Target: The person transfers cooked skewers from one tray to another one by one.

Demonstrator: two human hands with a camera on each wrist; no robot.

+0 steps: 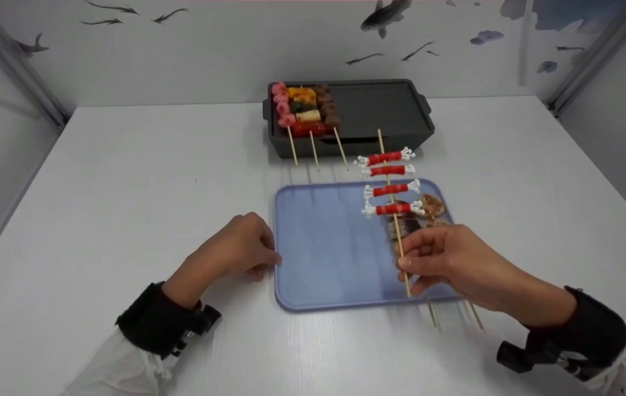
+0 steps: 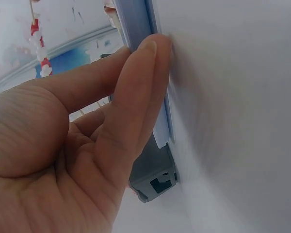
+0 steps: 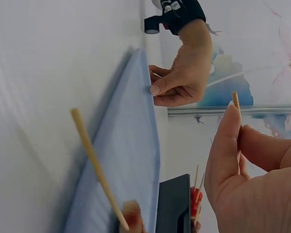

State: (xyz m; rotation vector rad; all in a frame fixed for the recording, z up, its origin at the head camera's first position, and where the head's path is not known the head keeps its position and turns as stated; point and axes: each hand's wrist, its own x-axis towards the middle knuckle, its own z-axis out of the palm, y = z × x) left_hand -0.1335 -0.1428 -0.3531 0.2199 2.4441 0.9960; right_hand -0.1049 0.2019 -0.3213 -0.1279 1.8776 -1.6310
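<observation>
My right hand (image 1: 450,261) pinches the bare lower end of a skewer (image 1: 392,190) threaded with several red-wrapped, white-tipped rolls. The skewer is raised over the right part of a blue tray (image 1: 329,247), its tip toward the grill. In the right wrist view, thumb and fingers close on the stick's end (image 3: 236,100). My left hand (image 1: 241,247) holds the tray's left rim, thumb at the edge; the left wrist view shows its fingers (image 2: 150,82) against the tray's side (image 2: 136,24). Other food skewers, one with round brown slices (image 1: 432,205), lie on the tray, partly hidden by my right hand.
A black grill box (image 1: 376,104) stands at the back of the white table (image 1: 153,181). Three skewers lie on its left side: pink pieces (image 1: 282,104), mixed colourful pieces (image 1: 307,115) and brown balls (image 1: 326,104). Their sticks overhang the front edge. Patterned white walls (image 1: 208,55) enclose the table.
</observation>
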